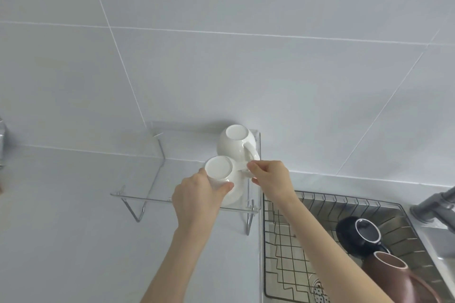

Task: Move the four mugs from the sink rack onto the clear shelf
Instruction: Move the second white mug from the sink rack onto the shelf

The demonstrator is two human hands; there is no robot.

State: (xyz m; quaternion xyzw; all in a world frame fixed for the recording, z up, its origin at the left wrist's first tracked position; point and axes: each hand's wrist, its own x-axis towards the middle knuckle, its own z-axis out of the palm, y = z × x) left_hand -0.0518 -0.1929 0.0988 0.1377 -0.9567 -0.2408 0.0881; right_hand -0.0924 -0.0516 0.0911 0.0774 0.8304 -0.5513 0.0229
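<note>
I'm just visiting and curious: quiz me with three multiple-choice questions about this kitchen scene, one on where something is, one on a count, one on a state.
1. Where is the black ceramic mug?
A. in the wire sink rack
B. on the clear acrylic shelf
C. on the faucet

2. How many white ceramic mugs are on the shelf?
A. none
B. two
C. four

3. How does the rear white mug stand?
A. upright
B. on its side
C. upside down

Answers:
1 A: it lies among the rack's wires.
2 B: the rear one, plus the front white mug held by the left hand and right hand.
3 C: its flat base faces up.
</note>
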